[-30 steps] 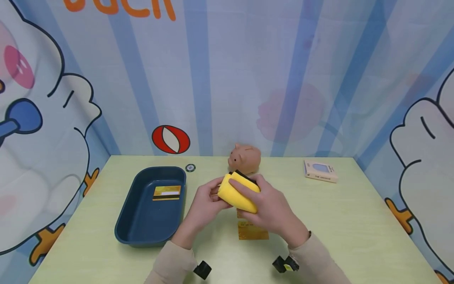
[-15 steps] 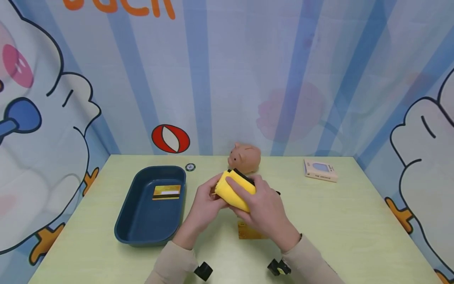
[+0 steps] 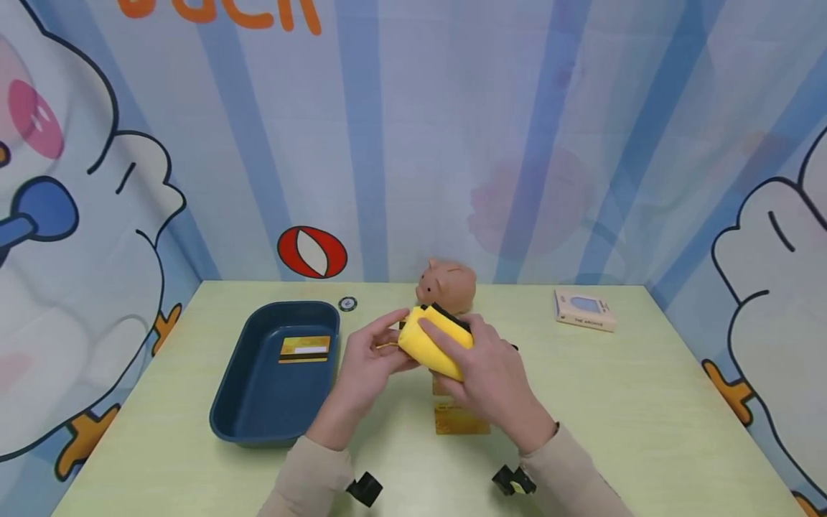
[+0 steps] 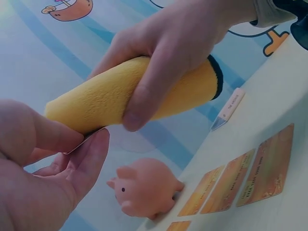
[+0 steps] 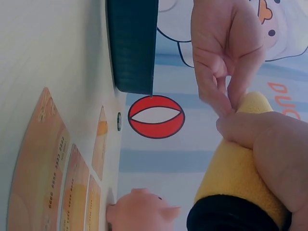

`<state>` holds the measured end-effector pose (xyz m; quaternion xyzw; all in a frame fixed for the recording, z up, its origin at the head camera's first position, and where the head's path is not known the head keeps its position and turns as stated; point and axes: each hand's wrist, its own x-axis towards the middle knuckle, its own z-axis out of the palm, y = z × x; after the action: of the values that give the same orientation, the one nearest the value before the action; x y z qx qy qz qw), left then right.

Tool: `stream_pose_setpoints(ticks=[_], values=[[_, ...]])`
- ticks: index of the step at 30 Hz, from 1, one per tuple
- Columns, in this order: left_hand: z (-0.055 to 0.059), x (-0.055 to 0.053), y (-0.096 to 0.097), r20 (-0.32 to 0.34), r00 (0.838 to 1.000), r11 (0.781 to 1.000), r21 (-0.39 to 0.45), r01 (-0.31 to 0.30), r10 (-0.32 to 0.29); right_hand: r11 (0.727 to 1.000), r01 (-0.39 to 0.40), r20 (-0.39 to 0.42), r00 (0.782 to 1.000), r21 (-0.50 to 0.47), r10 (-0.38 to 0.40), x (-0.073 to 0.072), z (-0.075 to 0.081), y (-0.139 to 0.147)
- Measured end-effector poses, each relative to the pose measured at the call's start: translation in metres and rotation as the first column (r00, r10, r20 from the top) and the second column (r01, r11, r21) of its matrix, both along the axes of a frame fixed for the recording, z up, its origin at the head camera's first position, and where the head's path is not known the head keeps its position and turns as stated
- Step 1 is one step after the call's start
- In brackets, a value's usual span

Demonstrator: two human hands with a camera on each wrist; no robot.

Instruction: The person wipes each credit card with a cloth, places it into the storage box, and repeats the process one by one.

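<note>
In the head view my right hand point(image 3: 496, 373) grips a folded yellow cloth point(image 3: 421, 350) with black trim, its thumb and fingers on either side. My left hand point(image 3: 367, 370) pinches a thin card point(image 4: 85, 142), seen nearly edge-on in the left wrist view, at the near end of the cloth. Part of that card is hidden by the fingers and the cloth. Both hands are raised above the table, fingertips close together. Below them lie several gold cards point(image 3: 461, 419), partly covered by the right hand in the head view.
A dark blue tray point(image 3: 268, 406) stands at the left with a gold card point(image 3: 304, 350) inside. Behind the hands sits a pink piggy bank point(image 3: 447, 286). A round chip point(image 3: 347, 304) lies near the tray's far corner, and a small box point(image 3: 584, 311) at the back right.
The right hand and cloth shift slightly left, then back right. The left hand's fingers spread a little and draw left, showing the card's edge beside the cloth.
</note>
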<state>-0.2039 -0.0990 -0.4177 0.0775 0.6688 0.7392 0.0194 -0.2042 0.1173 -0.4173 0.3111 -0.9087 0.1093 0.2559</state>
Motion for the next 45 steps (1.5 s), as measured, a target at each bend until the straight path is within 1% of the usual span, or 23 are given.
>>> stream_pose_setpoints(ticks=[6, 10, 14, 17, 19, 23, 25, 29, 33, 35, 39, 43, 45], values=[[0.005, 0.0, -0.009, 0.04, 0.998, 0.999, 0.033, -0.043, 0.042, 1.0, 0.015, 0.003, 1.0, -0.004, -0.015, -0.005, 0.001, 0.011], [0.009, 0.001, -0.013, 0.044, 0.998, 0.998, 0.038, -0.047, 0.046, 1.0, 0.008, 0.004, 1.0, -0.024, -0.007, -0.009, 0.003, 0.018], [0.01, 0.0, -0.016, 0.044, 0.998, 0.998, 0.045, -0.052, 0.05, 0.999, 0.01, 0.012, 1.0, -0.043, -0.009, -0.013, 0.003, 0.024], [0.009, -0.001, -0.018, 0.059, 0.997, 0.998, 0.018, -0.054, 0.053, 0.998, 0.03, 0.052, 0.998, -0.058, -0.027, -0.015, 0.003, 0.029], [0.007, -0.002, -0.018, 0.066, 0.996, 0.998, -0.018, -0.054, 0.055, 0.996, 0.045, 0.094, 0.995, -0.074, -0.038, -0.017, 0.004, 0.033], [0.006, -0.002, -0.02, 0.067, 0.995, 0.995, -0.076, -0.066, 0.071, 0.988, 0.075, 0.187, 0.981, -0.137, -0.049, -0.02, 0.007, 0.04], [0.006, -0.002, -0.022, 0.064, 0.994, 0.992, -0.099, -0.08, 0.086, 0.981, 0.094, 0.221, 0.974, -0.169, -0.055, -0.021, 0.009, 0.042], [0.007, -0.004, -0.03, 0.061, 0.992, 0.986, -0.132, -0.1, 0.109, 0.97, 0.123, 0.252, 0.965, -0.207, -0.069, -0.022, 0.012, 0.045], [0.008, -0.005, -0.041, 0.043, 0.992, 0.982, -0.152, -0.11, 0.118, 0.966, 0.125, 0.269, 0.961, -0.228, -0.061, -0.022, 0.012, 0.046], [0.011, -0.005, -0.048, 0.026, 0.992, 0.979, -0.168, -0.118, 0.124, 0.963, 0.122, 0.28, 0.959, -0.24, -0.052, -0.023, 0.011, 0.046], [0.019, -0.007, -0.067, 0.0, 0.99, 0.966, -0.221, -0.136, 0.139, 0.958, 0.114, 0.287, 0.957, -0.262, -0.035, -0.023, 0.011, 0.047], [0.028, -0.011, -0.094, -0.017, 0.985, 0.933, -0.318, -0.167, 0.171, 0.957, 0.112, 0.288, 0.957, -0.267, -0.031, -0.024, 0.012, 0.047], [0.031, -0.012, -0.109, -0.03, 0.982, 0.909, -0.375, -0.183, 0.185, 0.957, 0.118, 0.289, 0.956, -0.263, -0.038, -0.024, 0.013, 0.048]])
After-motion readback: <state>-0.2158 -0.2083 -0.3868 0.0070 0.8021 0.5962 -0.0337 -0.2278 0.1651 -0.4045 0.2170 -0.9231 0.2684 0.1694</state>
